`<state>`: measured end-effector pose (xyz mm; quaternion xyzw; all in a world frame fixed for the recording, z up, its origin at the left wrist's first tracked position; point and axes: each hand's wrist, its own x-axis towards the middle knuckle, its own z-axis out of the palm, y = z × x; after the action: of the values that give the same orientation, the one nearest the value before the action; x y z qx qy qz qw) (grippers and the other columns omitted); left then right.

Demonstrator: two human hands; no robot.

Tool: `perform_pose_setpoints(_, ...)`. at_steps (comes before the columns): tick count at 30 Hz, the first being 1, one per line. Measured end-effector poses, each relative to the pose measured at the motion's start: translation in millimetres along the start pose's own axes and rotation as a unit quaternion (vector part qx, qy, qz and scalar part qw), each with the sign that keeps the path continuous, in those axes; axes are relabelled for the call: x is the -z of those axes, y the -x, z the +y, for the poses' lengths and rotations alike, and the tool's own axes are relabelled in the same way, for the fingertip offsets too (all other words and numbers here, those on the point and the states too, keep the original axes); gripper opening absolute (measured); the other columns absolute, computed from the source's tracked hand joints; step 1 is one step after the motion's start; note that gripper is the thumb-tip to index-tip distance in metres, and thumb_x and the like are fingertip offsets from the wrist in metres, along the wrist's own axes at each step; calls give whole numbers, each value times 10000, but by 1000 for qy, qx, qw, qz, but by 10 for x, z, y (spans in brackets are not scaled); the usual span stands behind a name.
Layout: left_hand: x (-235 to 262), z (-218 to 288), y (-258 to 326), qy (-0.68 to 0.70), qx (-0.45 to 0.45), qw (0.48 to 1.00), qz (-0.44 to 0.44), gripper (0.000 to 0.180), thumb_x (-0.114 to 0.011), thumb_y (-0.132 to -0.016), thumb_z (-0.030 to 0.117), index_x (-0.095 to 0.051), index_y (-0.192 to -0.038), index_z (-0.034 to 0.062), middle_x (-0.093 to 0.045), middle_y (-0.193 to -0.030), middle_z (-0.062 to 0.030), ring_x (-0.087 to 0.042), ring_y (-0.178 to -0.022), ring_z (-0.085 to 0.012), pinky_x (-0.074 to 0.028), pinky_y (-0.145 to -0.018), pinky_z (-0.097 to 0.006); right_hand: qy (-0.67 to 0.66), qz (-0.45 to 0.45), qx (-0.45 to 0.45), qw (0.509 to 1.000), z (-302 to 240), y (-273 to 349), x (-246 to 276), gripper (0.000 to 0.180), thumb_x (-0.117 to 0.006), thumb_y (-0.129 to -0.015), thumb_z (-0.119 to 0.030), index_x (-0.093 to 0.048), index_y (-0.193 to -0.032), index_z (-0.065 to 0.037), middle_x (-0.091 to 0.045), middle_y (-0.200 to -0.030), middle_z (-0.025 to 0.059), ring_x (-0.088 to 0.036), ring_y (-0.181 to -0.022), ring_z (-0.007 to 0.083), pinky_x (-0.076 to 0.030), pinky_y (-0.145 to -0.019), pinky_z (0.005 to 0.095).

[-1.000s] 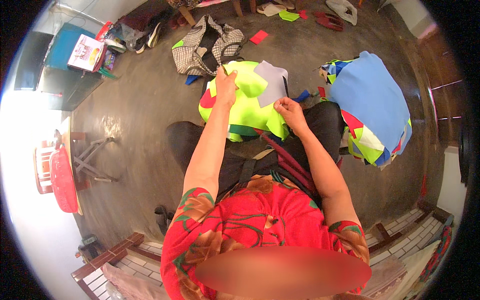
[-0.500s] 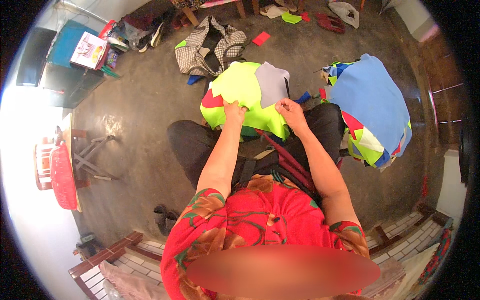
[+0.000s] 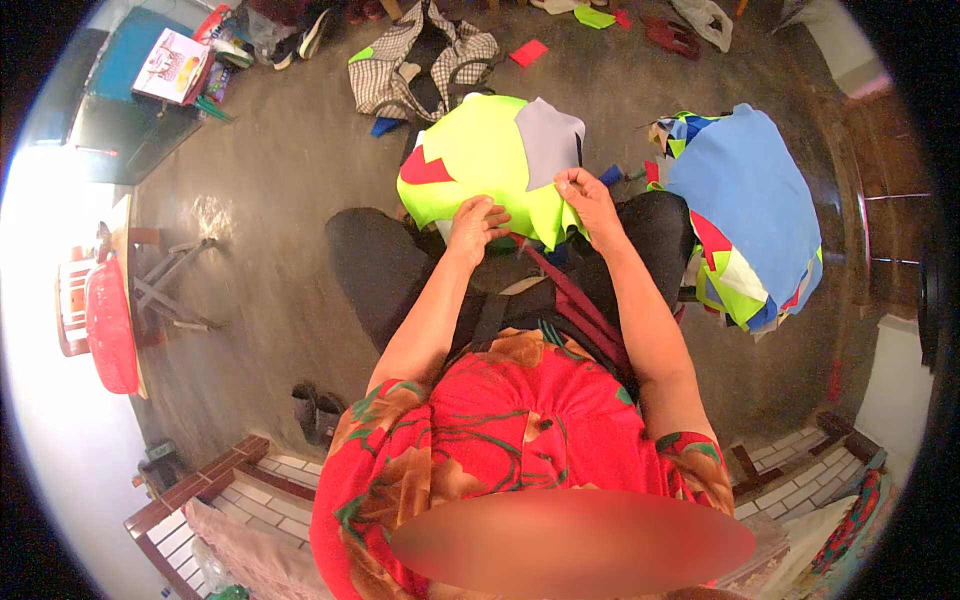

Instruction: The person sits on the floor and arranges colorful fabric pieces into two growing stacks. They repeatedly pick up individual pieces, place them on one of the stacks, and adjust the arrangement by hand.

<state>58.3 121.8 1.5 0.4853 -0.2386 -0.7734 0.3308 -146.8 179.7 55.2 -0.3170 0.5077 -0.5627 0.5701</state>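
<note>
A large neon yellow-green cloth [image 3: 475,145] lies spread over a low support between my knees, which is mostly hidden beneath it. A grey cloth piece [image 3: 553,145] covers its far right part, and a red patch [image 3: 427,170] shows at its left. My right hand [image 3: 590,203] pinches the near right edge of the yellow-green cloth, whose corner hangs below the fingers. At the near edge, left of that, my left hand [image 3: 478,227] is held with its fingers apart, close to the cloth and gripping nothing that I can see.
To the right stands a big bundle of fabric pieces topped by a blue cloth [image 3: 745,185]. A checked bag [image 3: 425,70] lies ahead on the floor, with a red scrap [image 3: 528,53] beside it. At the left are a folding stand [image 3: 170,290] and a teal-topped box [image 3: 120,110].
My left hand has let go of the cloth's edge and moved slightly nearer to me, its fingers spreading. The right hand keeps its pinch, slightly raised. The view has shifted a little.
</note>
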Motion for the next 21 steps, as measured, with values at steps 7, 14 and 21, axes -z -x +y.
perform_pose_setpoints(7,-248,150,278,-31,4,953,-302,640,-633,-789,415,-407,-1250,32,-509,-1159,-73,-489,-1064,-166,-395,-897,-317,-93,-73,-32,992,12,-8,-2,188,-603,-847,-161,-555,-994,-55,-594,-827,3,-561,-713,75,-459,-624,214)
perform_pose_setpoints(14,-213,70,271,-108,29,973,-202,450,-653,-766,100,-475,-1173,26,-568,-1070,-65,-559,-961,-169,-445,-872,-335,51,-11,-40,998,163,-57,82,182,-617,-810,-84,-543,-968,-35,-587,-821,18,-546,-723,88,-436,-641,216)
perform_pose_setpoints(21,-57,285,219,9,-67,990,-121,377,-564,-779,28,-466,-1140,-26,-574,-1071,-121,-581,-956,-226,-465,-863,-371,127,-36,-28,991,128,-40,35,222,-628,-752,-25,-535,-953,-43,-561,-764,1,-512,-658,82,-404,-593,201)
